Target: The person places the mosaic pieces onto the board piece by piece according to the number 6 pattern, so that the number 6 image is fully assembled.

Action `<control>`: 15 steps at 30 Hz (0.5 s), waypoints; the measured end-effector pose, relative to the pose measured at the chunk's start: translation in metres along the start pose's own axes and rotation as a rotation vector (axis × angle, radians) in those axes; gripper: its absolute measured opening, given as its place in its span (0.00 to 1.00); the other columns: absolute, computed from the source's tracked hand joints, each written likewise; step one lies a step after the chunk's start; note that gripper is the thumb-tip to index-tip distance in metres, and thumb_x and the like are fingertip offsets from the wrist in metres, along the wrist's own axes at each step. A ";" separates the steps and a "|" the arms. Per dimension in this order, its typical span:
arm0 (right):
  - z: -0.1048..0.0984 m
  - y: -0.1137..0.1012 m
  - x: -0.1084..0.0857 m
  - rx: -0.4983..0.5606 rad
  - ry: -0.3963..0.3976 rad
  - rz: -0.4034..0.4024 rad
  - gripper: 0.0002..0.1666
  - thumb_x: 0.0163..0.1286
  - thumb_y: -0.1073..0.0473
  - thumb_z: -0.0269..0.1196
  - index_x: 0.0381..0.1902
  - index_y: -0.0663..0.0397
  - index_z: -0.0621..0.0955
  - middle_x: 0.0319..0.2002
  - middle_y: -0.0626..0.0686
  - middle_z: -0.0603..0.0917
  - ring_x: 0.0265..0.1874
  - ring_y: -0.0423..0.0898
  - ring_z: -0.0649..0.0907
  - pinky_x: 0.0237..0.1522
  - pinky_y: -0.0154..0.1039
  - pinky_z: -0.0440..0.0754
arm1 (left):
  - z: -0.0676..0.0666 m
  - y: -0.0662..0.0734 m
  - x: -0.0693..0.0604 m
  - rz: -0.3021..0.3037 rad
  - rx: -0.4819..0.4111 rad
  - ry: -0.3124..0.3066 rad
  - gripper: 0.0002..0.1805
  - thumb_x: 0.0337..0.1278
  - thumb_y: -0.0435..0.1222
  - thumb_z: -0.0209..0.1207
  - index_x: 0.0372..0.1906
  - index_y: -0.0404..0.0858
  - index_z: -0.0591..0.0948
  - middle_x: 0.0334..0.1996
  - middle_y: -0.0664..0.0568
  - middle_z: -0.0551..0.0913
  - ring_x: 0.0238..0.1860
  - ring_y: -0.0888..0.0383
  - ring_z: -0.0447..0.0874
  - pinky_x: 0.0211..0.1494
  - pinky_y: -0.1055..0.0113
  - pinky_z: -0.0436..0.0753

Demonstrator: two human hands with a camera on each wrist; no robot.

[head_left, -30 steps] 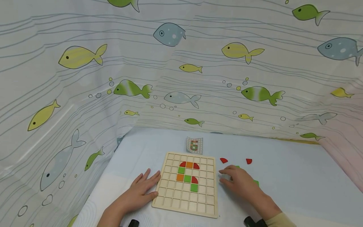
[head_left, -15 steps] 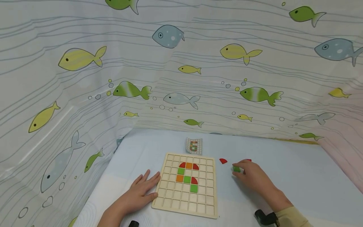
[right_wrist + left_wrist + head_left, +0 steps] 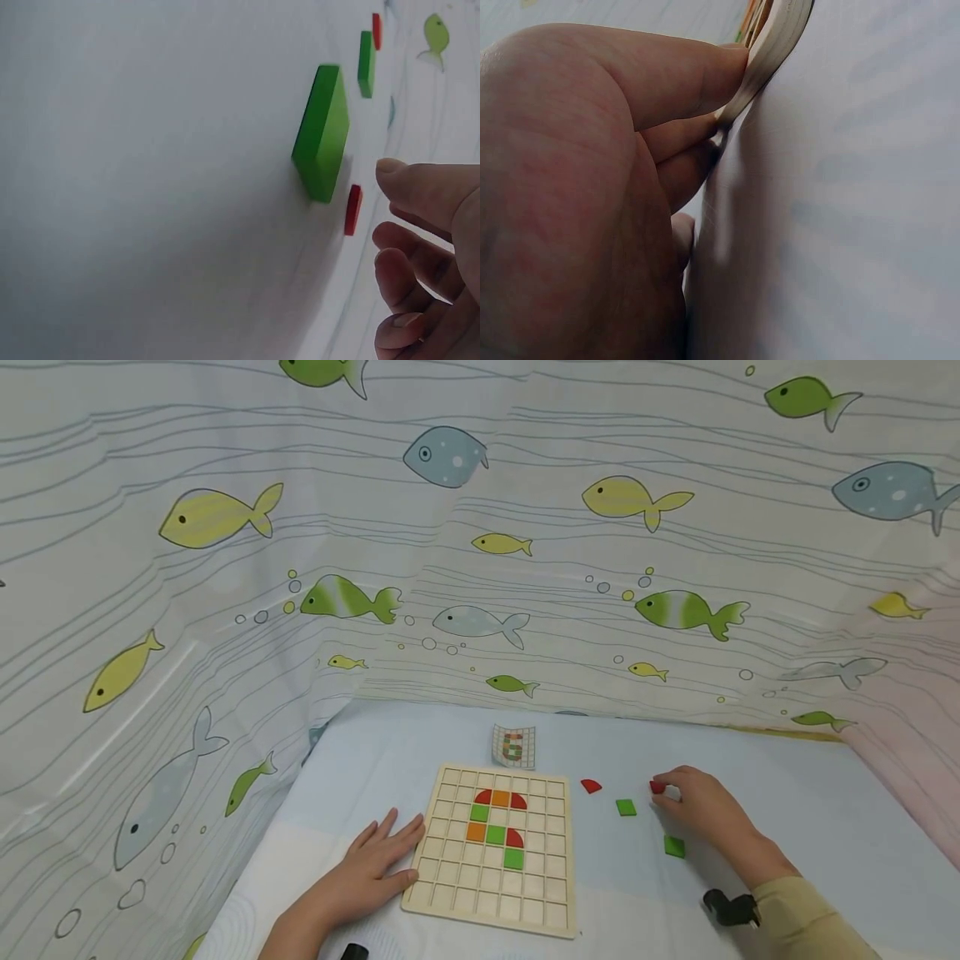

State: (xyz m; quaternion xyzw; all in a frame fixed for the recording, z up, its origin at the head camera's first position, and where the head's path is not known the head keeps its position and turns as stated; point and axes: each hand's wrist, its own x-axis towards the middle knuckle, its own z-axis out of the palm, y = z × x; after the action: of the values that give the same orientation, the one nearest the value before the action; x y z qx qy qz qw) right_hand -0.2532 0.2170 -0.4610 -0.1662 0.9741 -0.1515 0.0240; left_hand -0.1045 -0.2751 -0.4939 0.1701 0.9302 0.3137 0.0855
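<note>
My left hand lies with fingers spread, its fingertips and thumb touching the left edge of a wooden grid board. In the left wrist view the thumb presses against the board's side. Square and quarter-circle tiles in red, orange and green sit in the board's upper and middle cells. My right hand is over a red quarter-circle tile, index finger and thumb on either side of it. The right wrist view shows that red tile lying on the table, apart from the fingertips, with nothing held.
Two green square tiles and another red quarter-circle tile lie right of the board. A small pattern card stands behind it. A fish-print curtain borders the table at the back and sides.
My right hand has moved right, from beside the board, past the nearer-left green tile, to the far red tile, uncovering both green tiles. The left hand has stayed at the board.
</note>
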 end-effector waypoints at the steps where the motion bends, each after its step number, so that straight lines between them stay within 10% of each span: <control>1: 0.000 0.002 0.001 -0.005 -0.006 0.003 0.20 0.62 0.61 0.70 0.52 0.63 0.84 0.47 0.63 0.83 0.49 0.63 0.80 0.51 0.60 0.79 | 0.000 0.000 0.000 0.000 -0.002 -0.001 0.35 0.69 0.50 0.55 0.75 0.38 0.64 0.76 0.53 0.57 0.77 0.41 0.38 0.73 0.46 0.37; 15: 0.011 0.017 0.017 -0.033 -0.078 -0.006 0.19 0.64 0.58 0.70 0.51 0.62 0.85 0.42 0.58 0.82 0.45 0.57 0.81 0.48 0.57 0.80 | 0.000 0.000 0.000 -0.002 -0.002 -0.003 0.35 0.70 0.50 0.55 0.75 0.39 0.64 0.76 0.53 0.57 0.77 0.42 0.38 0.73 0.45 0.37</control>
State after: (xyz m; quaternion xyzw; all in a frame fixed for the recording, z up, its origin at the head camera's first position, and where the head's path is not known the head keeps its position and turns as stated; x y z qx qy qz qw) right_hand -0.2732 0.2241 -0.4763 -0.1751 0.9743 -0.1290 0.0586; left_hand -0.1042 -0.2756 -0.4937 0.1696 0.9299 0.3144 0.0874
